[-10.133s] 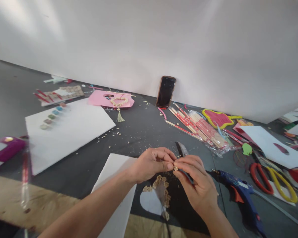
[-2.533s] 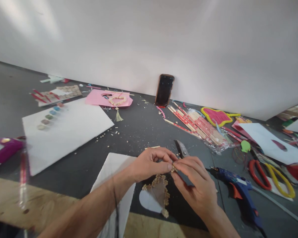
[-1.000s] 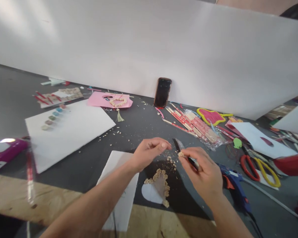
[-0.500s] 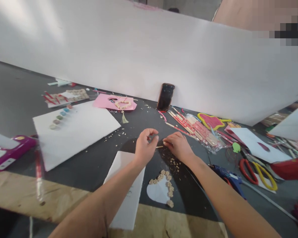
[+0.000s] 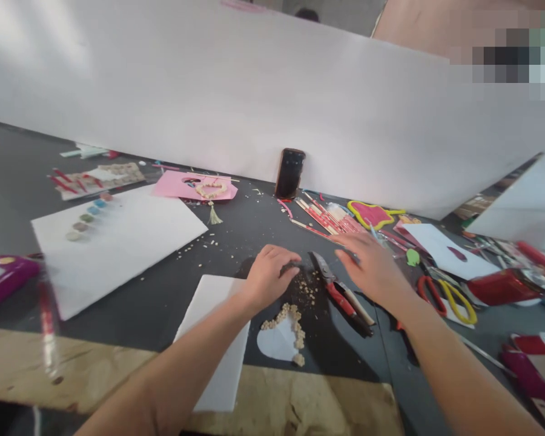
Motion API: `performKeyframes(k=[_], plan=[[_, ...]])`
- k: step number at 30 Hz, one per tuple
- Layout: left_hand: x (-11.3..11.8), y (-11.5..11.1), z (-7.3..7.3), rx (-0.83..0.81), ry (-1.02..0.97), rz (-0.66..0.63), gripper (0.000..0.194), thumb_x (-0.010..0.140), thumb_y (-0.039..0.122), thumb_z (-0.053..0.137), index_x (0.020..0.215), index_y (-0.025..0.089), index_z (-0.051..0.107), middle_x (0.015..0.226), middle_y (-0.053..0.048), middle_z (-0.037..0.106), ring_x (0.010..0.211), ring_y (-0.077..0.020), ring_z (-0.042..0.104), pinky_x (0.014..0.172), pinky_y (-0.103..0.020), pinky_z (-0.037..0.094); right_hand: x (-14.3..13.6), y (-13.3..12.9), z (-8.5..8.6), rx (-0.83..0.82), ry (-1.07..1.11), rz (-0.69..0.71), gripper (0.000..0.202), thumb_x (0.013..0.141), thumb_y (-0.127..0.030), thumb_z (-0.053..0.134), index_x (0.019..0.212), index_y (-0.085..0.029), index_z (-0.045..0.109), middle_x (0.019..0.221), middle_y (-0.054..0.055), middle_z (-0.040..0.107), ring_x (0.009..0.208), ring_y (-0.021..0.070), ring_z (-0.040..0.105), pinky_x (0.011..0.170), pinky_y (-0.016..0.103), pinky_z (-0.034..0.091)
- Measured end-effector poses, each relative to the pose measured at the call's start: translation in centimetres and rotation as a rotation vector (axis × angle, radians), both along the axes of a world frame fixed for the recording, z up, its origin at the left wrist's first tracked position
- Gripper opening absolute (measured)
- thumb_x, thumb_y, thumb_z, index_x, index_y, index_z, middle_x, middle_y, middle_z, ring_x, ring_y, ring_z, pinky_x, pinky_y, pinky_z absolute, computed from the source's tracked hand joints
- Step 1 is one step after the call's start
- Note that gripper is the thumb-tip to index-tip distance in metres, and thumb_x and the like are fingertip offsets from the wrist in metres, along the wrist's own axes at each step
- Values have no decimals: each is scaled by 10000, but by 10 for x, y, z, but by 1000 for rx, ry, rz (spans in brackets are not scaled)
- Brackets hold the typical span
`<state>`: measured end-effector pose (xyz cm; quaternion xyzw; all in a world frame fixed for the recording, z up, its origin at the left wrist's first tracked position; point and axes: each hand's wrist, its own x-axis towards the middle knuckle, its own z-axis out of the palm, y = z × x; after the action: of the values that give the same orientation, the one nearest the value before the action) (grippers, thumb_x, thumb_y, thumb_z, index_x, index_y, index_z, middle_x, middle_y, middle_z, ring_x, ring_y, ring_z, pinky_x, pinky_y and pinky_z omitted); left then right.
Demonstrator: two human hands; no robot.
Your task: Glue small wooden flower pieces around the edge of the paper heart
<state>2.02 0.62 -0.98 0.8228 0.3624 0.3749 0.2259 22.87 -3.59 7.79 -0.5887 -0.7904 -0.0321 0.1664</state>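
My left hand (image 5: 271,274) hovers over the dark tabletop by the white foam sheet (image 5: 213,309), fingers loosely curled. A gap shows between thumb and forefinger, with nothing visible in it. My right hand (image 5: 369,264) is stretched out, open, just in front of the bundle of red and pale sticks (image 5: 320,216). Between the hands lie red-handled pruning shears (image 5: 340,295), beside scattered tan bits (image 5: 307,287). Close to me is a white paper heart (image 5: 275,342), its upper and right edges lined with small tan pieces.
A phone (image 5: 290,173) leans on the white partition (image 5: 209,97). To the left are a large white sheet (image 5: 131,242) with paint dabs, a pink card (image 5: 170,183) and a purple glue gun (image 5: 9,278). Scissors (image 5: 458,301) and a red can (image 5: 499,286) lie right.
My right hand has moved right and away from my left, towards the bundle of sticks. The pruning shears now lie in sight on the table. The small stick between my hands no longer shows.
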Motion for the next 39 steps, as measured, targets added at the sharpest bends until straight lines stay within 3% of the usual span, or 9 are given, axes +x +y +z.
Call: performKeyframes(k=[4,9,14,19,23,28,31,34,39], plan=[[5,-4,-5,6,115,-100,162,846,224,571,978,206,663,993,-32,707,981,-214,566,909,-383,417,42,-71,4,31,64,-259,315,891,-371,420,1076,-202,611,1013,79,671,883,212,630,780,337,485],[10,-5,-6,-27,195,-85,166,855,231,551,963,222,676,977,-27,710,984,-213,564,904,-395,415,85,-137,-39,-146,46,-639,355,811,-495,410,889,-207,602,825,86,687,702,243,649,584,339,475],[10,-4,-3,-27,253,-67,183,845,193,537,957,225,678,980,-26,708,979,-213,567,889,-390,415,97,-147,-67,-255,2,-754,425,776,-562,435,928,-188,567,910,132,682,832,298,649,678,383,480],[10,-4,0,-55,353,-97,169,841,200,542,913,247,687,963,-5,709,991,-219,556,879,-381,400,97,-133,-64,-392,-14,-840,399,771,-468,438,990,-176,599,925,143,690,790,303,660,607,363,461],[12,-6,-2,-50,408,-142,179,875,248,514,900,261,691,950,3,705,991,-221,539,874,-387,374,105,-129,-59,-453,198,-873,377,695,-484,488,906,-206,632,732,68,688,652,267,639,563,333,437],[16,-13,-2,9,454,-194,247,915,257,452,1004,283,681,1007,-20,674,1015,-229,494,858,-400,347,103,-141,-60,-261,606,-873,309,670,-487,529,817,-218,568,605,3,606,597,206,572,555,298,419],[18,-15,-1,43,474,-225,258,915,253,450,1035,283,677,1016,-37,661,1022,-232,469,865,-404,332,86,-149,-60,-249,958,-779,256,695,-448,583,795,-217,535,617,-10,584,598,172,552,539,267,418],[19,-15,-1,48,474,-226,264,915,232,443,1021,276,681,1004,-41,664,1014,-226,464,871,-404,324,67,-154,-59,-307,1234,-704,384,675,-457,674,937,-202,556,717,12,634,623,169,580,548,258,454],[17,-13,0,32,459,-188,268,920,224,426,959,265,688,972,-40,671,995,-225,462,884,-411,306,46,-158,-68,-327,1325,-594,391,705,-447,706,972,-199,565,780,29,646,620,156,583,553,252,484]])
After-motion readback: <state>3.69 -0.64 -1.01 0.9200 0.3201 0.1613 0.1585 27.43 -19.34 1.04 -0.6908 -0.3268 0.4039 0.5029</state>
